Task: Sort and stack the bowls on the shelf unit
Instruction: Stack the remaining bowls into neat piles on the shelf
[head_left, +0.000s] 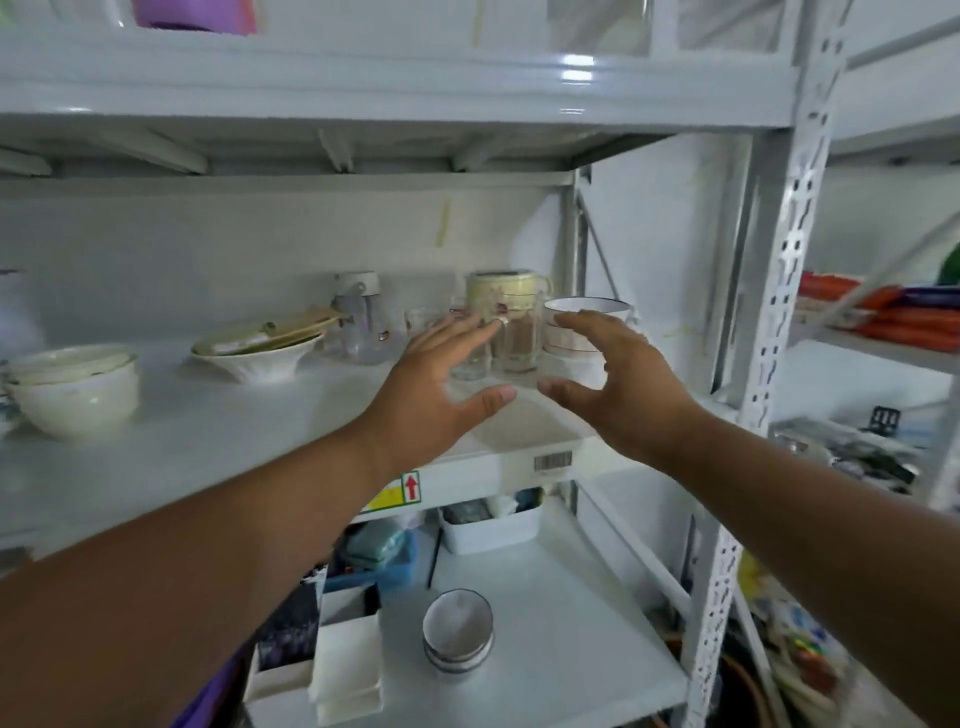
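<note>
Your left hand (441, 379) and right hand (618, 384): fingers spread, empty, reaching toward glass mugs (498, 348) on middle shelf (208, 441).

Done: cream bowl stack (72, 389) at left; dark-rimmed stack (457, 631) on lower shelf (545, 623).

Left: blue-rimmed bowl (587, 306) behind glasses; wide bowl (254, 353) unsorted.

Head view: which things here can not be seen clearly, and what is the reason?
- Glass mugs: partly hidden behind the left hand and right hand.
- White bowl with dark rim: lower part covered by the right hand's fingers.
- Bowl stack at far left: cut off by the image edge.
- Barcode label: too small to read.
</note>
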